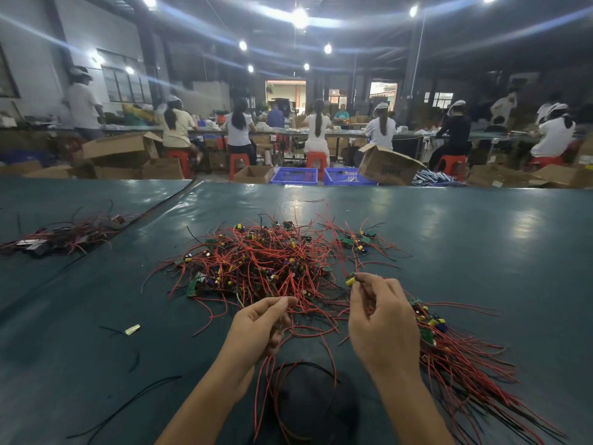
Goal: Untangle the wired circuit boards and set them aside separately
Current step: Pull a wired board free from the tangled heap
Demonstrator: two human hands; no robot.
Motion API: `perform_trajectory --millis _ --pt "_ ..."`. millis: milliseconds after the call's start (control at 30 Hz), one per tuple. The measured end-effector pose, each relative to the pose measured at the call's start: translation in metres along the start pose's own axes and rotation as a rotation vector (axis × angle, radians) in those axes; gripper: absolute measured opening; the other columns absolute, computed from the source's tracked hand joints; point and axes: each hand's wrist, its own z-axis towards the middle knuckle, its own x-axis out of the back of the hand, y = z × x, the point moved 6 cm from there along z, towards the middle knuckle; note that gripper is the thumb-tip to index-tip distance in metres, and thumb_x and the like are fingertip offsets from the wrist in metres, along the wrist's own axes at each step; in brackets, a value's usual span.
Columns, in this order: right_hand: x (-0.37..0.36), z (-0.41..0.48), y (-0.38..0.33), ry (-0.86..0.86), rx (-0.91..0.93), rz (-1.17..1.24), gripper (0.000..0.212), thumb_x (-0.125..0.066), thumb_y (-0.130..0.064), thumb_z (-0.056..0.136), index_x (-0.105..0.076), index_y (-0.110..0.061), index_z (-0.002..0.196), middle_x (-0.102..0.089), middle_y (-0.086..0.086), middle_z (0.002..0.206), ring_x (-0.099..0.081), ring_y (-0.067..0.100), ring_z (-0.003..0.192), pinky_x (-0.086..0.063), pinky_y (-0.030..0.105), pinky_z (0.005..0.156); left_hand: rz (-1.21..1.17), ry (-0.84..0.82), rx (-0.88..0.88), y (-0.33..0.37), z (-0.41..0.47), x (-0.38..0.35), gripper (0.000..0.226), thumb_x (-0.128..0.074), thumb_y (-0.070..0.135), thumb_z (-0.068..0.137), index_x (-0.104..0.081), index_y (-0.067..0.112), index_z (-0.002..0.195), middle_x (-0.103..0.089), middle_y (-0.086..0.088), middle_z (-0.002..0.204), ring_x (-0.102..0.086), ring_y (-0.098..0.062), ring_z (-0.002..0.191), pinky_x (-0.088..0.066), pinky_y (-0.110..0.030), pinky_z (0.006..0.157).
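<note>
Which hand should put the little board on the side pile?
Probably right: the right hand pinches the circuit board, and the separated pile lies beside it. The left hand holds red wires.

Left hand (260, 326), right hand (382, 326): bare. Left forearm (205, 396), right forearm (407, 399): bare to frame edge, 6 o'clock. Sleeves out of view.

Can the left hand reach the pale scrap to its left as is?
Probably yes: bare mat lies between left hand and pale scrap; a thin black wire runs beside the scrap. But the hand pinches red wires, so likely drops them first.
</note>
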Motion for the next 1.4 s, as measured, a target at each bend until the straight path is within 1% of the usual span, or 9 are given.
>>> perform_trajectory --millis 100,233,500,700,833,1033,1167,1267,1400 --pt "0.005 0.004 0.012 0.055 -0.089 0.049 0.014 -0.059 -0.022 0.096 -0.067 -0.016 0.105 -0.060 -0.003 0.094 -0.060 0.017 0.080 -0.051 0.036 0.077 0.004 0.012 0.016 -0.002 0.001 0.002 0.024 -0.055 0.017 0.096 -0.077 0.015 0.087 -0.056 -0.002 0.066 -0.036 -0.009 0.044 -0.026 -0.018 0.040" --pt "-0.004 0.004 0.028 0.043 -0.405 0.532 0.004 -0.063 -0.019 0.094 -0.067 -0.018 0.093 -0.071 -0.002 0.085 -0.066 0.010 0.075 -0.049 0.010 0.062 0.008 0.021 0.027 -0.004 0.001 0.002 0.026 -0.055 0.016 0.096 -0.077 0.016 0.084 -0.056 -0.001 0.065 -0.037 -0.008 0.043 -0.027 -0.018 0.039" --pt "-0.014 -0.005 0.042 0.204 -0.858 1.153 0.010 -0.064 -0.012 0.094 -0.065 -0.022 0.093 -0.073 0.001 0.090 -0.065 0.009 0.070 -0.043 0.021 0.058 0.027 0.029 0.031 -0.004 0.002 0.002 0.026 -0.054 0.017 0.097 -0.078 0.017 0.085 -0.056 -0.001 0.067 -0.039 -0.008 0.045 -0.028 -0.019 0.041" --pt "-0.015 -0.011 0.056 0.339 -1.013 1.295 0.010 -0.061 -0.006 0.095 -0.063 -0.015 0.090 -0.069 0.003 0.095 -0.068 0.013 0.089 -0.050 0.018 0.068 0.042 0.026 0.034 -0.004 0.000 0.001 0.025 -0.054 0.017 0.097 -0.077 0.015 0.086 -0.055 -0.001 0.065 -0.039 -0.008 0.045 -0.029 -0.017 0.041" --pt "-0.011 -0.011 0.064 0.420 -1.057 1.306 0.009 -0.066 -0.011 0.093 -0.058 -0.010 0.089 -0.065 0.005 0.089 -0.064 0.012 0.075 -0.056 0.023 0.076 0.051 0.027 0.033 -0.004 -0.001 0.001 0.026 -0.054 0.017 0.097 -0.077 0.016 0.086 -0.057 0.000 0.065 -0.040 -0.007 0.045 -0.030 -0.017 0.041" --pt "-0.011 -0.015 0.074 0.430 -1.148 1.313 0.010 -0.067 -0.012 0.092 -0.062 -0.011 0.083 -0.063 0.000 0.080 -0.060 0.005 0.064 -0.052 0.012 0.053 0.041 0.025 0.035 -0.004 0.000 0.003 0.025 -0.054 0.017 0.097 -0.076 0.015 0.087 -0.056 -0.001 0.066 -0.041 -0.008 0.045 -0.029 -0.018 0.041" --pt "-0.015 -0.017 0.072 0.374 -1.188 1.371 0.026 -0.063 -0.010 0.095 -0.055 -0.003 0.118 -0.064 0.011 0.107 -0.065 0.013 0.090 -0.056 0.017 0.064 0.053 0.034 0.037 -0.004 0.000 0.004 0.024 -0.054 0.018 0.097 -0.076 0.014 0.089 -0.056 0.000 0.066 -0.042 -0.007 0.045 -0.031 -0.018 0.041" --pt "-0.016 -0.014 0.067 0.322 -1.134 1.369 0.032 -0.061 -0.010 0.096 -0.055 0.001 0.126 -0.061 0.011 0.120 -0.065 0.016 0.102 -0.057 0.023 0.074 0.132 0.079 0.001 -0.003 0.002 0.010 0.023 -0.055 0.019 0.097 -0.076 0.017 0.088 -0.059 0.002 0.065 -0.046 -0.006 0.046 -0.035 -0.017 0.042" --pt "-0.025 -0.011 0.054 0.199 -1.029 1.314 0.039 -0.060 -0.010 0.096 -0.054 -0.003 0.134 -0.065 0.007 0.113 -0.065 0.020 0.105 -0.054 0.027 0.074 0.591 0.271 -0.259 0.009 0.002 0.030 0.015 -0.061 0.021 0.093 -0.070 0.028 0.083 -0.065 0.008 0.071 -0.055 -0.001 0.059 -0.045 -0.018 0.055"
